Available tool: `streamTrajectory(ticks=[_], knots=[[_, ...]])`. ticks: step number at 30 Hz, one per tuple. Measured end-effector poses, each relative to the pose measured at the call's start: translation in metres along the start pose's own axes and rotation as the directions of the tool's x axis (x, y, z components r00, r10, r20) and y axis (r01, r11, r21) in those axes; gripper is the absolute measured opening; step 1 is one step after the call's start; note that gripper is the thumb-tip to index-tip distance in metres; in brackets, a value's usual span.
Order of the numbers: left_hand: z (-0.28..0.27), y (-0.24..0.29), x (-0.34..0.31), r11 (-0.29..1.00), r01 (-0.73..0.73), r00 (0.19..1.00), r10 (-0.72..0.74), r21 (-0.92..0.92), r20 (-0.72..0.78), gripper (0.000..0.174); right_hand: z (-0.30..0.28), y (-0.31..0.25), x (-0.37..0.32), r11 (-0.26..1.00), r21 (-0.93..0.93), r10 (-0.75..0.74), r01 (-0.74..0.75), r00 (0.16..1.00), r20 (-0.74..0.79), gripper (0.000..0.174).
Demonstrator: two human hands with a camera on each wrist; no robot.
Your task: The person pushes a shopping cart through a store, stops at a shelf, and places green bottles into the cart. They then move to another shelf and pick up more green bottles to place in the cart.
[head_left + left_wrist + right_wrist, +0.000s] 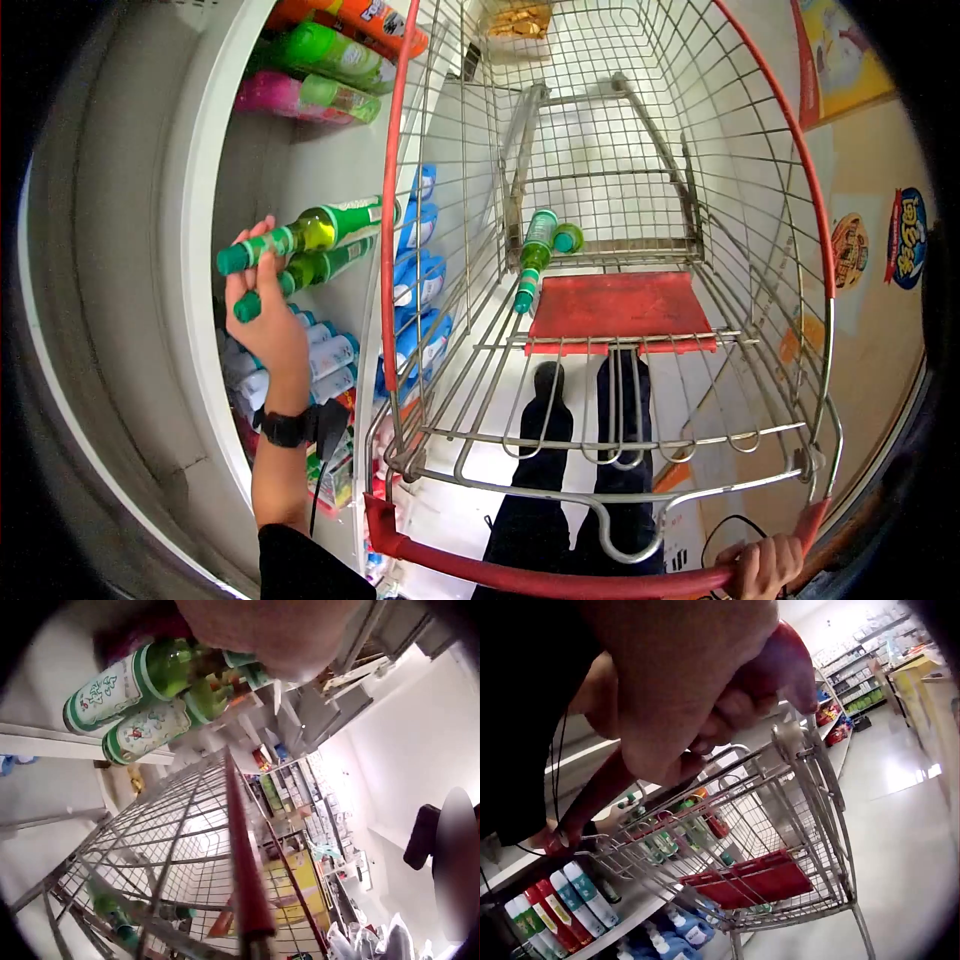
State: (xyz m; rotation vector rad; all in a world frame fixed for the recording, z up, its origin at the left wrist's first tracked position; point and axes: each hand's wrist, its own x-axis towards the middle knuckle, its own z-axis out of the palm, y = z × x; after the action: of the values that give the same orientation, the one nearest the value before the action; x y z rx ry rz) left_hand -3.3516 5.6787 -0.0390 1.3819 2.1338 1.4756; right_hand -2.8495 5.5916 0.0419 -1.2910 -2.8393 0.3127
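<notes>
My left hand [272,325] holds two green glass bottles at their necks, an upper bottle [318,230] and a lower bottle [320,265]. Both lie nearly level, side by side, their bases toward the shopping cart [394,200]. White-and-green labels show on the upper bottle [112,694] and the lower bottle [150,731] in the left wrist view. The right hand [770,566] grips the cart's red handle [600,580] near its right end. Inside the cart lies a similar green bottle [537,245], with another green-capped one [568,238] beside it.
Left of the cart stands a white shelf [205,200]. It carries green and pink bottles [335,55] above, white spray cans [330,355] below, and blue packs [425,290] lower down. The cart has a red seat flap [620,305]. A wall with stickers [905,240] is at right.
</notes>
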Motion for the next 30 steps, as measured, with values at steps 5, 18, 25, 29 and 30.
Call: streamTrajectory(ticks=[5,18,25,29,30], knots=[[-0.012,0.047,0.004,0.976,-0.098,0.989,0.074,0.196,0.125,0.034,-0.005,0.004,-0.005,1.000,-0.012,0.018,-0.018,1.000,0.022,0.026],[-0.028,0.166,-0.009,0.972,-0.207,0.969,0.188,0.111,0.158,0.039,-0.007,0.017,-0.006,1.000,0.005,-0.009,0.009,1.000,-0.020,0.026],[0.020,0.197,-0.012,0.984,-0.115,0.927,0.155,-0.136,0.342,0.040,-0.005,0.020,-0.008,1.000,-0.018,-0.027,0.026,0.998,-0.058,0.028],[0.079,0.194,-0.019,0.981,-0.077,0.809,0.167,-0.180,0.564,0.040,-0.007,0.022,-0.007,1.000,0.013,-0.015,0.016,0.999,-0.045,0.029],[0.099,0.195,-0.024,0.985,-0.013,0.785,0.117,-0.173,0.609,0.037,-0.007,0.023,-0.007,1.000,0.016,-0.014,0.014,0.999,-0.049,0.029]])
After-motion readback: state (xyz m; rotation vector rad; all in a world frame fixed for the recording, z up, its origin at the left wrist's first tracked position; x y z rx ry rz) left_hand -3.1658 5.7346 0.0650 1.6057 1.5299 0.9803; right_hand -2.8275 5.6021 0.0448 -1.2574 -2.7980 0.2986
